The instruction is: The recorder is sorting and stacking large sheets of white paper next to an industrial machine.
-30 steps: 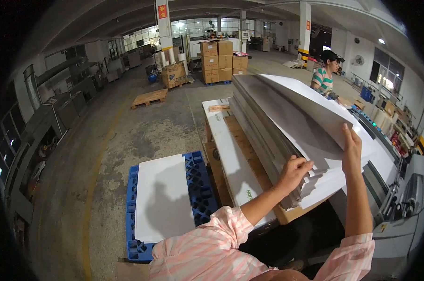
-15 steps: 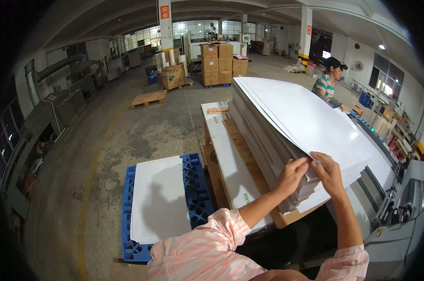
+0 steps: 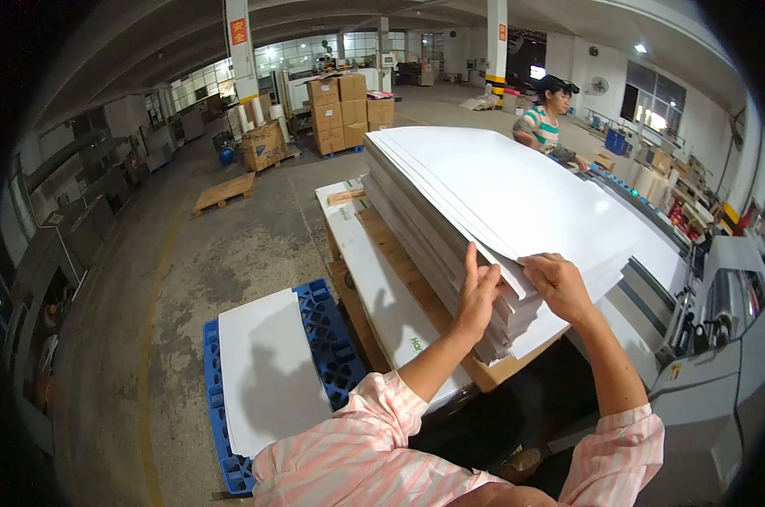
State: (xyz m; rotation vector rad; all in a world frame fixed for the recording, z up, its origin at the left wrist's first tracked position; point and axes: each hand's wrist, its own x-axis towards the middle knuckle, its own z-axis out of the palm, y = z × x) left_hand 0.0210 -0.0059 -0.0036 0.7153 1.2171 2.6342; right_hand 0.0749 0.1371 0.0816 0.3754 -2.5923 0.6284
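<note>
Big stack of white paperboard sheets (image 3: 518, 203), smooth and matte with crisp straight edges, sits on a wooden pallet (image 3: 399, 262) right of centre, and the top few sheets bow up a little at the near corner. The left hand (image 3: 477, 297) is pressed flat, fingers straight up, against the near edge of the stack at about 5 o'clock from the stack's middle, not curled around anything. The right hand (image 3: 558, 286) is just beside it, fingers pinching the corner of the upper sheets. Both sleeves are pink-and-white striped cloth. At 8 o'clock from the hands there's a blue plastic pallet (image 3: 332, 338) with a gridded open top, carrying a low flat pile of white sheets (image 3: 268, 372). The concrete floor (image 3: 222, 245) looks rough and blotchy. At 3 o'clock a grey metal machine (image 3: 704, 338) with rollers runs along the stack. Way up at 12 o'clock, brown cardboard boxes (image 3: 344, 114) are stacked up, a person in a striped top (image 3: 545, 127) stands behind the stack, and a bare wooden pallet (image 3: 224, 191) lies at 10 o'clock.
</note>
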